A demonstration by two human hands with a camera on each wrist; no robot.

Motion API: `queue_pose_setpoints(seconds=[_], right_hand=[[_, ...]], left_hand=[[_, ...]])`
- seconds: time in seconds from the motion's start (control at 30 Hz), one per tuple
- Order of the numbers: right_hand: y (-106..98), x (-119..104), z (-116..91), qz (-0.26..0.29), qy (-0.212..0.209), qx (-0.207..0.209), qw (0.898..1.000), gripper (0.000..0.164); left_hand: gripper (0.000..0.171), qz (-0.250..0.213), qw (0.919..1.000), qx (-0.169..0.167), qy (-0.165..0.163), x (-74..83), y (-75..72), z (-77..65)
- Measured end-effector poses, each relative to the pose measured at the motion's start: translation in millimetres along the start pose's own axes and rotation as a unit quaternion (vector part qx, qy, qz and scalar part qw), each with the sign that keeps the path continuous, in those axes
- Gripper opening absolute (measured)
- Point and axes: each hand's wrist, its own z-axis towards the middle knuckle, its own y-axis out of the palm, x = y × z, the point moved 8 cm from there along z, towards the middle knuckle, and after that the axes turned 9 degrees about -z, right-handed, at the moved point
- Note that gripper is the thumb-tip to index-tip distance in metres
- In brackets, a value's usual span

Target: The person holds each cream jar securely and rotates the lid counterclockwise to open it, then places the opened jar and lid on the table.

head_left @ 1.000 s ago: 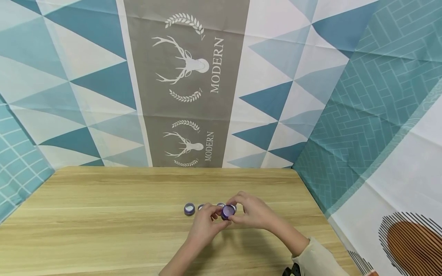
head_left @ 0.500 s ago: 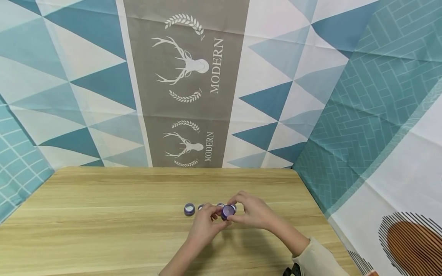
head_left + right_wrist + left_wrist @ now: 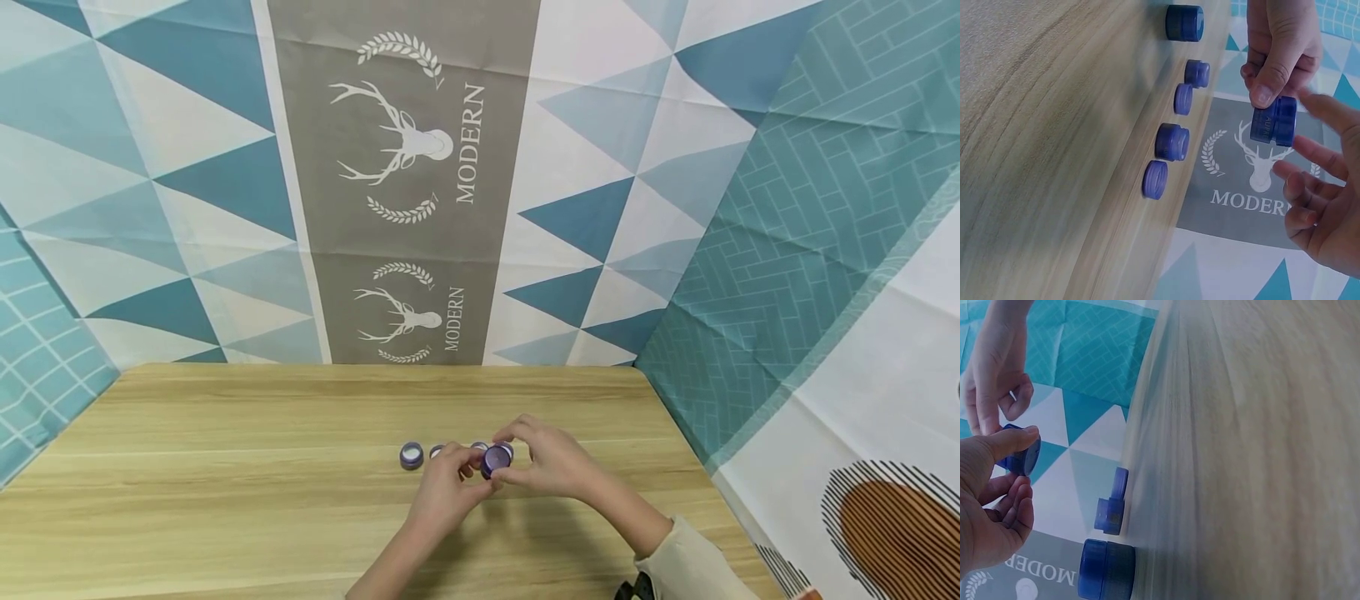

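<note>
A small purple-blue jar (image 3: 496, 460) is held above the table between both hands. My left hand (image 3: 444, 490) pinches its lower body, with the thumb and fingers on opposite sides in the left wrist view. From the other side, my right hand (image 3: 551, 460) has thumb and fingers around the lid (image 3: 1285, 121) at the jar's upper end. Pale lettering shows on the jar's side in the right wrist view. Below the hands stand a lidded jar (image 3: 1184, 23), a smaller jar (image 3: 1197, 74) and another open jar (image 3: 1171, 142), with two loose lids (image 3: 1155, 179) beside them.
The jars and lids form a row across the wooden table (image 3: 247, 475), partly covered by the hands in the head view. A patterned cloth (image 3: 405, 167) hangs behind the table's far edge, and more cloth (image 3: 810, 333) hangs along the right side.
Both hands and the jar keep nearly the same place. The jar's top looks a little darker now, its pale sheen reduced.
</note>
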Motion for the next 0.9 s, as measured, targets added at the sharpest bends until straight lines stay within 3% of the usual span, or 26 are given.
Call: queue_pose_setpoints(seconds=[0.17,0.43,0.7,0.9], right_hand=[[1.1,-3.1,0.6,-0.013,-0.018,-0.009,1.000,0.033],[1.5,-3.3,-0.2,0.012,-0.014,-0.020,1.000,0.046],[3.7,-1.0,0.6,0.010,-0.010,-0.021,1.000,0.034],[4.1,-3.7,-0.7,0.035,-0.017,-0.034,0.999,0.049]], left_hand=[[0.037,-0.002,1.0000,0.001,0.006,1.0,0.0,-0.4],[0.036,0.001,1.0000,0.003,0.005,1.3,-1.1,0.3],[0.036,-0.001,1.0000,0.005,0.007,2.3,-1.2,0.2],[0.034,-0.001,0.9999,0.009,0.011,1.8,-1.2,0.4]])
